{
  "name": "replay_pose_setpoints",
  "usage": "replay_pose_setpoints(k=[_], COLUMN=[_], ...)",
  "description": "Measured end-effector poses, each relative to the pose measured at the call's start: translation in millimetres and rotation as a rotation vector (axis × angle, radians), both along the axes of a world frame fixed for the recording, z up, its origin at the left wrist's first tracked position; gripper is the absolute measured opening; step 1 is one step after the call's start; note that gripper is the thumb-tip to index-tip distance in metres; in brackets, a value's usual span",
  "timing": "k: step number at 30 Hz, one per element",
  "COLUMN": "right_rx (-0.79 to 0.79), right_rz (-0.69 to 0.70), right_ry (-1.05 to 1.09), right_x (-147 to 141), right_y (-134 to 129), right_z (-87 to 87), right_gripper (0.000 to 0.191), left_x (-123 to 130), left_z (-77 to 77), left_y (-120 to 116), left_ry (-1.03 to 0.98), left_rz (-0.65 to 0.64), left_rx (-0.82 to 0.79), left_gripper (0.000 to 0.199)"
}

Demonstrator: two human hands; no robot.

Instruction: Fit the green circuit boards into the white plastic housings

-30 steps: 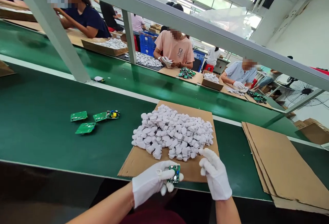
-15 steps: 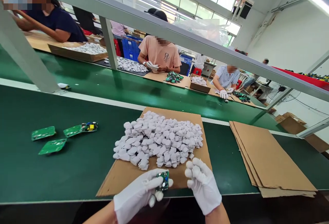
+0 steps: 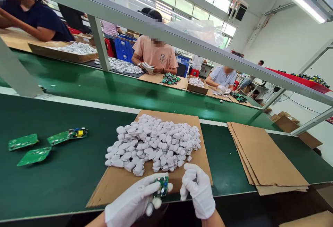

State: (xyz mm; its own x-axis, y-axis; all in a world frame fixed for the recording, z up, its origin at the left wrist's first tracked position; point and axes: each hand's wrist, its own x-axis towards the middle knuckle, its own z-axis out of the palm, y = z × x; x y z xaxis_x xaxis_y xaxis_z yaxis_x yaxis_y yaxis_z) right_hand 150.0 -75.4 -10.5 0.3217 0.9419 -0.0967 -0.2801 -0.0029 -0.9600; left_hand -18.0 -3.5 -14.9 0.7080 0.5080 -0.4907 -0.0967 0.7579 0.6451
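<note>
My left hand (image 3: 137,195), in a white glove, grips a small green circuit board (image 3: 161,186) between thumb and fingers, its component side facing up. To the right, my right hand (image 3: 198,189), also gloved in white, has its fingers curled together; whatever they may hold cannot be told apart from the glove. Just beyond both hands, a heap of small white pieces (image 3: 156,143) lies on a flat cardboard sheet (image 3: 104,188). The hands are above the sheet's near edge, apart from each other.
Several green circuit boards (image 3: 35,156) lie on the green bench (image 3: 65,185) at left. Stacked cardboard sheets (image 3: 267,154) are at right. A metal frame (image 3: 100,43) crosses above the bench. Beyond it, co-workers sit by more boards (image 3: 170,78) and white pieces (image 3: 125,66).
The view has shifted, so the bench things appear farther left. My right hand's fingers have curled in more and point lower. My left hand still holds the circuit board.
</note>
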Motion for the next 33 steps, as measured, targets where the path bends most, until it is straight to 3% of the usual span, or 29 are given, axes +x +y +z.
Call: replay_pose_setpoints(k=[7, 13, 19, 26, 30, 33], right_rx=[-0.079, -0.036, -0.080, 0.067, -0.070, -0.085], right_rz=[-0.064, 0.057, 0.015, 0.009, -0.044, -0.087], right_ry=[-0.137, -0.114, -0.214, -0.287, -0.155, -0.175], right_x=[0, 1, 2, 0, -2, 0], right_y=[4, 0, -3, 2, -2, -3], right_z=[10.9, 6.4, -0.8, -5.1, -7.1, -9.6], right_gripper=[0.032, 0.039, 0.049, 0.017, 0.029, 0.033], left_x=[-4, -1, 1, 8, 13, 13], left_z=[5.5, 8.0, 7.7, 8.0, 11.4, 6.4], left_y=[-2, -3, -3, 2, 4, 5], left_ry=[0.011, 0.016, 0.015, -0.083, -0.130, -0.157], left_rz=[0.032, 0.018, 0.017, -0.016, -0.038, -0.015], left_rx=[0.017, -0.003, 0.000, 0.050, 0.044, 0.014], left_gripper=[0.047, 0.048, 0.042, 0.039, 0.039, 0.040])
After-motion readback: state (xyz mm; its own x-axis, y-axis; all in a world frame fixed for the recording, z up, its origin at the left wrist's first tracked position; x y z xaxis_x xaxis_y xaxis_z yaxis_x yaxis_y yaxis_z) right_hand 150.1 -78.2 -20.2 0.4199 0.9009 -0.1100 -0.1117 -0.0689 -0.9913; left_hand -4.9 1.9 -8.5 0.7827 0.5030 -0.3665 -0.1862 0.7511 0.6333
